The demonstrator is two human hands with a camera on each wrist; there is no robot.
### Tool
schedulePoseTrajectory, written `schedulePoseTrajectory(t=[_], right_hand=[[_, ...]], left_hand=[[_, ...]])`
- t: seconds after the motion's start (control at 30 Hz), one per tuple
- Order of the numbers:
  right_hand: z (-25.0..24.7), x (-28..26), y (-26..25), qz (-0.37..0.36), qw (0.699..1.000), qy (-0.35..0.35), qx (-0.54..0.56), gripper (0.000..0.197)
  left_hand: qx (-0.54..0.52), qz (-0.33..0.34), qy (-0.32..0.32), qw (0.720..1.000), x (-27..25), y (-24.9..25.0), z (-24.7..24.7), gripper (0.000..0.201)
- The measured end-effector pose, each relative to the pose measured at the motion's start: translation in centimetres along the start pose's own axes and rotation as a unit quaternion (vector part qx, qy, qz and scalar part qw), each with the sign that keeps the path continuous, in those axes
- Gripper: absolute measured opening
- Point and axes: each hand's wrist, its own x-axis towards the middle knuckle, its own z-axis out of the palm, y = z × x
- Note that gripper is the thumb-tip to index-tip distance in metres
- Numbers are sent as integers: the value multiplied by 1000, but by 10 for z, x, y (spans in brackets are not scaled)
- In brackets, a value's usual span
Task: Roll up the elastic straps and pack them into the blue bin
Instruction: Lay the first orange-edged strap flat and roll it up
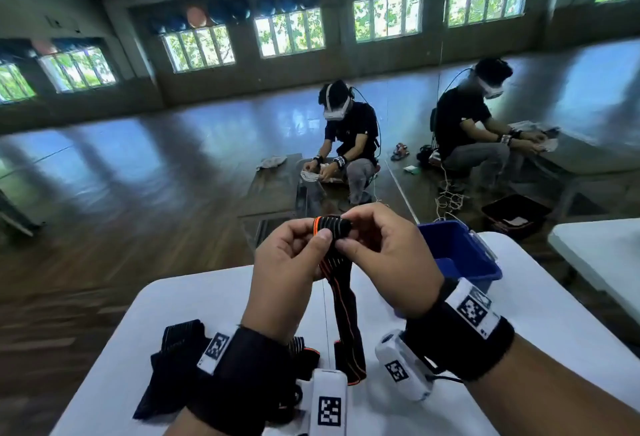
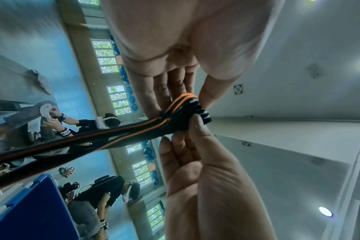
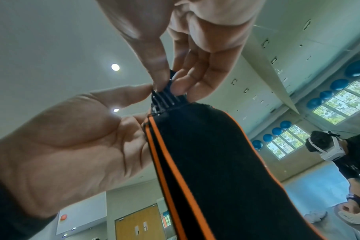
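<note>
Both hands are holding a black elastic strap with orange edging (image 1: 341,300) in the air above the white tabletop (image 1: 173,311). The strap's upper end is wound into a small tight roll (image 1: 331,226), and that roll is sitting between the two hands. The left hand (image 1: 287,272) is pinching the roll from its orange-edged side, thumb on the near face and fingers (image 2: 164,94) behind it. The right hand (image 1: 384,259) is gripping the other end of the roll, its thumb and curled fingers (image 3: 181,86) pressing on the ribbed black fabric. Below the roll the unwound length is hanging down — its lower end is reaching the tabletop, just near the left wrist's white camera unit (image 1: 329,401).

The blue plastic bin (image 1: 460,252) is standing on the tabletop beyond the right hand, well apart from the roll; its inside is mostly hidden by the hand. More black straps (image 1: 173,359) are lying in a loose heap on the tabletop under the left forearm, to the left of the hanging strap — how many cannot be told.

Beyond the tabletop, two people in headsets (image 1: 346,134) are sitting low on the glossy floor (image 1: 138,165), working with pale cloth.
</note>
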Motion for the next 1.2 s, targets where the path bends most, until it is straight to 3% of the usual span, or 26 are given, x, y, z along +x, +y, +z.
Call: schedulePoseTrajectory(t=[0.13,0.27,0.37,0.5,0.57,0.7,0.87,1.0,1.2], right_hand=[[-11,-8,6,-15,999,-9,-36,35],[-12,-39,20,61,998,-10,-10,59],[-6,-64,34,107,994,29,-5,45],[-6,-76,44,106,991,79,-37,19],[-8,-73,40,107,988,101,-41,15],[-10,-63,31,89,979,186,7,21],[0,-59,26,82,965,241,68,30],[5,-60,27,72,965,249,43,23],[20,-55,32,143,948,245,143,19]], left_hand=[[-5,-10,47,999,-6,-3,19,6],[-4,-15,80,997,-8,-3,31,10],[-6,-16,76,997,-5,-4,34,9],[11,-17,48,999,2,-8,32,8],[27,-4,34,999,1,-15,28,11],[188,49,5,981,-7,-39,5,19],[101,2,-61,993,-19,-59,2,15],[78,44,-79,993,-20,-62,5,12],[14,32,-118,992,-24,-65,-1,16]])
